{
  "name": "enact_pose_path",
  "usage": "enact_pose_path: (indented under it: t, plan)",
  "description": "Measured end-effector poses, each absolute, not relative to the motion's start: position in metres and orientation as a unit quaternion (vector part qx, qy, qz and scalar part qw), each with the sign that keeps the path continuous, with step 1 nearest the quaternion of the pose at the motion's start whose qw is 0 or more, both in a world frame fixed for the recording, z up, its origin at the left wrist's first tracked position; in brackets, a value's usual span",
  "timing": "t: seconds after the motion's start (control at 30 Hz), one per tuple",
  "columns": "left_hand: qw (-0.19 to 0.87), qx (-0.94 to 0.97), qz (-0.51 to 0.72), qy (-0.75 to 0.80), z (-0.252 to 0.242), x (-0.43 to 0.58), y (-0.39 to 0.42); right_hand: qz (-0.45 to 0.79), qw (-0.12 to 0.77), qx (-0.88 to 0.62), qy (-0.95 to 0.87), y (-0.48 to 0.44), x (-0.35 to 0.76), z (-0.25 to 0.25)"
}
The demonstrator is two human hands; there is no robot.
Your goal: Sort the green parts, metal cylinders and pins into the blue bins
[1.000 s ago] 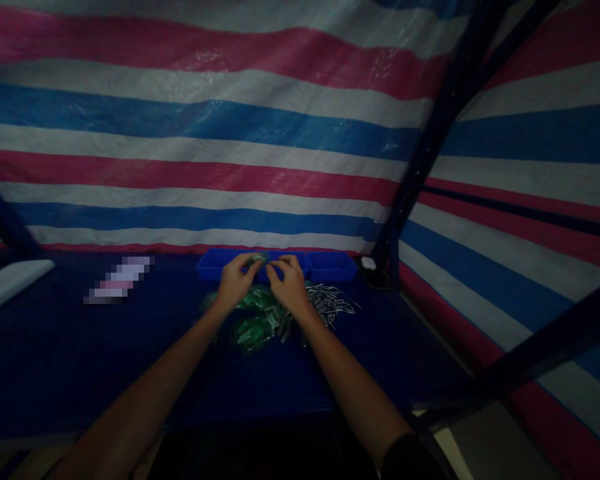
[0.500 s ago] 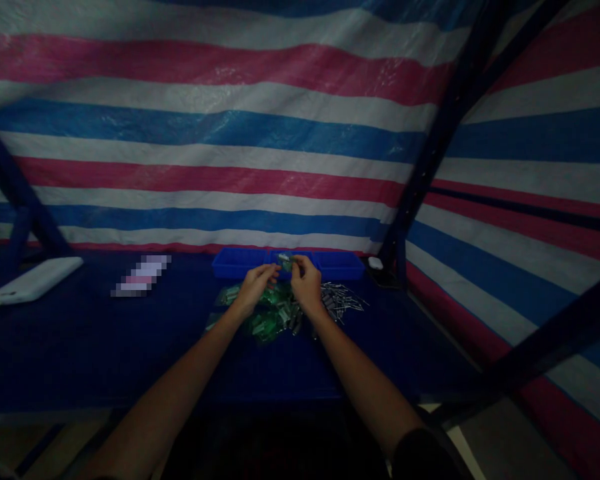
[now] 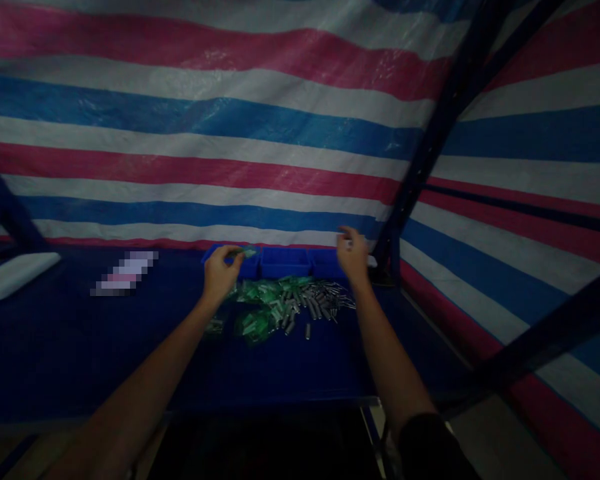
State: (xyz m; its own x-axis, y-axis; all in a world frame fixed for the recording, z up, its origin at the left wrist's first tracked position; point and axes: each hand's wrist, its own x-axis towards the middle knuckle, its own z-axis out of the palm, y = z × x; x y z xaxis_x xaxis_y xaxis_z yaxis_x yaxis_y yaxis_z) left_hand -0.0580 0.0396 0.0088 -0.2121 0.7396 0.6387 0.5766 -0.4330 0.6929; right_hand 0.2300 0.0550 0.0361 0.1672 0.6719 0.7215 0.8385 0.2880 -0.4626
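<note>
My left hand (image 3: pixel 221 272) pinches a small green plastic bag (image 3: pixel 249 253) above the left compartment of the blue tray (image 3: pixel 285 268). My right hand (image 3: pixel 353 255) is raised over the tray's right end, its fingers curled round a small pale thing (image 3: pixel 349 245) that is too dim to name. Between my forearms lies a pile of green plastic bags (image 3: pixel 256 323) with pale pieces inside. Grey metal cylinders (image 3: pixel 316 307) and thin metal pins (image 3: pixel 341 293) spread at the pile's right side. One cylinder (image 3: pixel 308 331) rests apart, nearer to me.
On the left of the blue table (image 3: pixel 145 353) lie a white oblong device (image 3: pixel 20 275) and a blurred-out flat item (image 3: pixel 127 273). A small white case (image 3: pixel 373 261) sits behind my right hand. Striped sheeting (image 3: pixel 205 167) and a dark metal post (image 3: pixel 420 153) bound the table.
My hands have parted from above the tray's middle. The left moved left with a green bag; the right moved right and up. The view has shifted slightly to the right.
</note>
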Motion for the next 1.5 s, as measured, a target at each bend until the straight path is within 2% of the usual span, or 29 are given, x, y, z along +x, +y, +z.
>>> enact_pose_path:
  t: [0.07,0.2,0.27,0.47,0.63,0.93,1.03,1.13,1.3,1.5]
  plan:
    - [0.008,0.641,0.538,0.547,0.014,-0.070,0.047,-0.128,0.433,-0.708,-0.544,0.072,0.289,0.036]
    - [-0.097,0.699,0.442,0.554,0.023,-0.086,0.072,-0.069,0.128,-0.756,-0.638,0.099,0.359,0.013]
    - [-0.127,0.715,0.404,0.556,0.025,-0.089,0.084,-0.057,0.079,-0.765,-0.636,0.111,0.367,0.000]
    - [-0.153,0.736,0.323,0.575,0.017,-0.087,0.093,0.000,0.082,-0.788,-0.611,0.134,0.356,-0.020]
    - [-0.170,0.749,0.243,0.593,0.008,-0.090,0.091,-0.012,0.098,-0.823,-0.560,0.135,0.350,-0.029]
    - [-0.128,0.750,0.223,0.610,0.008,-0.095,0.102,-0.015,0.060,-0.805,-0.591,0.139,0.355,-0.037]
    - [-0.116,0.753,0.255,0.595,0.010,-0.094,0.103,-0.025,0.099,-0.772,-0.628,0.131,0.365,-0.040]
    - [-0.105,0.763,0.302,0.561,0.011,-0.093,0.100,-0.074,0.184,-0.738,-0.645,0.119,0.373,-0.038]
    - [-0.122,0.765,0.331,0.539,0.008,-0.086,0.090,-0.183,0.383,-0.701,-0.573,0.087,0.350,-0.007]
    - [-0.167,0.737,0.276,0.593,0.021,-0.074,0.045,-0.127,0.645,-0.530,-0.536,-0.004,0.276,0.057]
